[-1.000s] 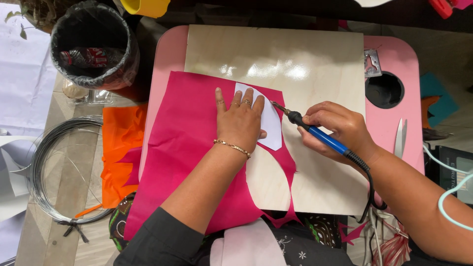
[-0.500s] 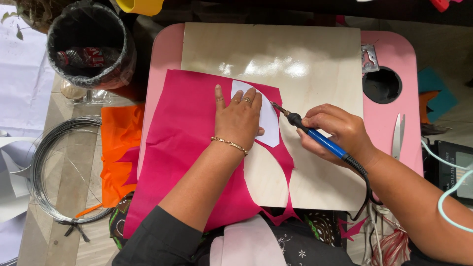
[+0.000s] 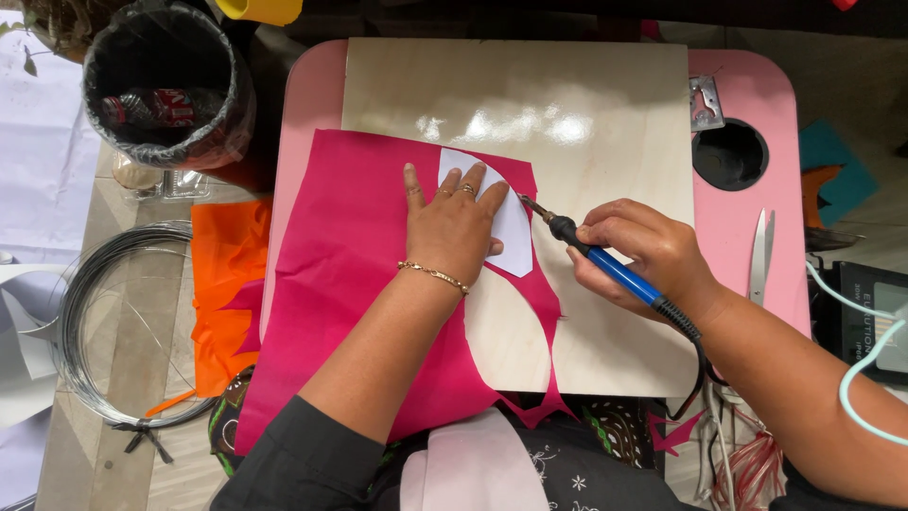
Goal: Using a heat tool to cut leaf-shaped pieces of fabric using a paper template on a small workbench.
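Your right hand (image 3: 653, 254) | blue-handled hot tool (image 3: 605, 260) tip slid slightly further along the white template's (image 3: 506, 222) edge | pink fabric (image 3: 350, 284) cut a little longer

A: How many things lie on or around the wooden board (image 3: 605, 142)?
B: One pink fabric sheet (image 3: 350, 284) and one white template (image 3: 506, 222) on it; left, one orange sheet (image 3: 227, 274), one wire coil (image 3: 104, 322), one bin (image 3: 165, 80); right, one scissors (image 3: 759, 255)
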